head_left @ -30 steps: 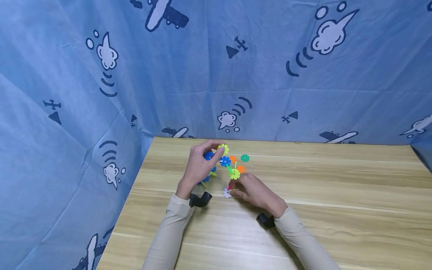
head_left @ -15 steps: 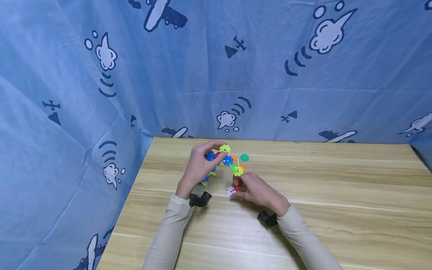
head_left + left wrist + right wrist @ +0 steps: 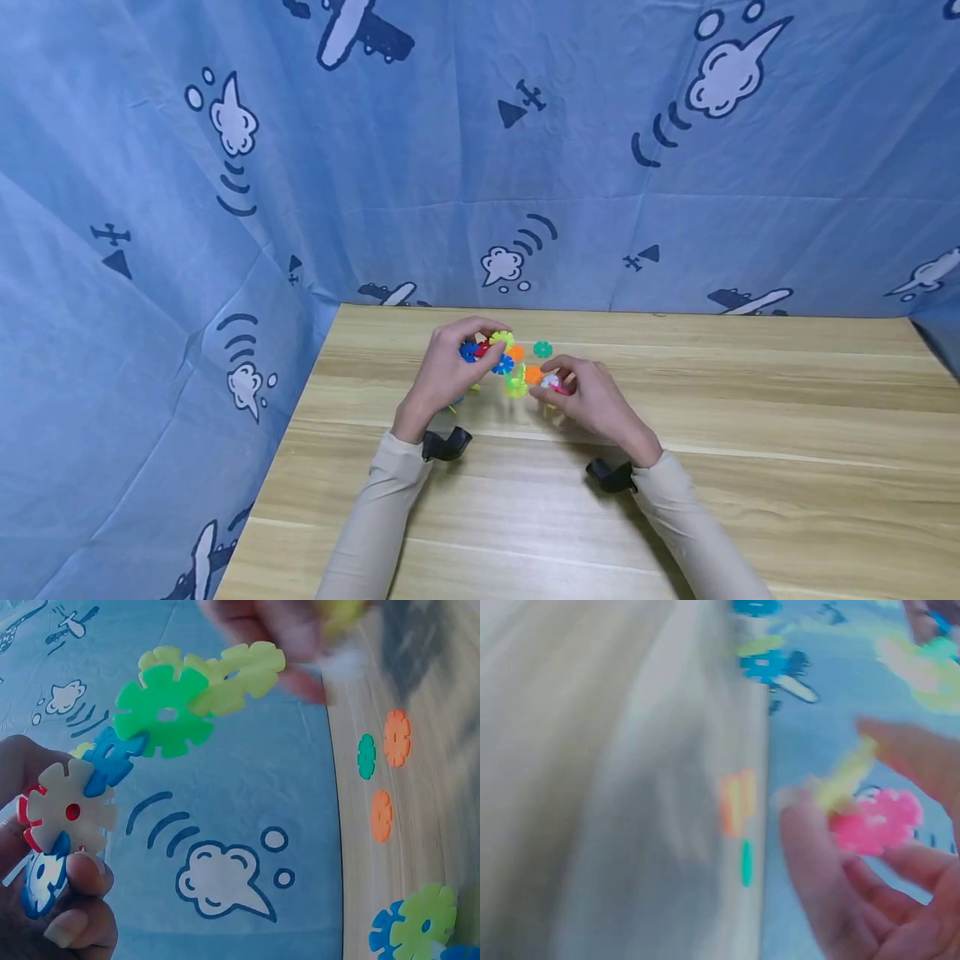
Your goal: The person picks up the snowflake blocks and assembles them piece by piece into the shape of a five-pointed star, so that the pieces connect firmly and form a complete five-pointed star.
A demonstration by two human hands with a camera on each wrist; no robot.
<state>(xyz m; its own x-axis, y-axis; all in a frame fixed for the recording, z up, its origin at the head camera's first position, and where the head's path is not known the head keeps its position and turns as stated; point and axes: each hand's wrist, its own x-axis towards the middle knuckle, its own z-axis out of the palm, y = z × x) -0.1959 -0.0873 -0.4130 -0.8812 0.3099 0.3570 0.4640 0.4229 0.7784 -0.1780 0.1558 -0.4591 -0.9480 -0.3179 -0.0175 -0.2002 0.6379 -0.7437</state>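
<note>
Gripping a multicoloured chain of notched plastic discs [image 3: 166, 735] in the left hand [image 3: 448, 371], while shifting a pinched pink-white-yellow notched-disc cluster [image 3: 881, 823] away rightward in the right hand [image 3: 596, 402], apparently leaving both unjoined.

Pink disc [image 3: 885, 821], green disc [image 3: 165, 735], orange discs [image 3: 397, 738], cloud-printed blue curtain [image 3: 420, 167], wood-grained table [image 3: 765, 408]
</note>
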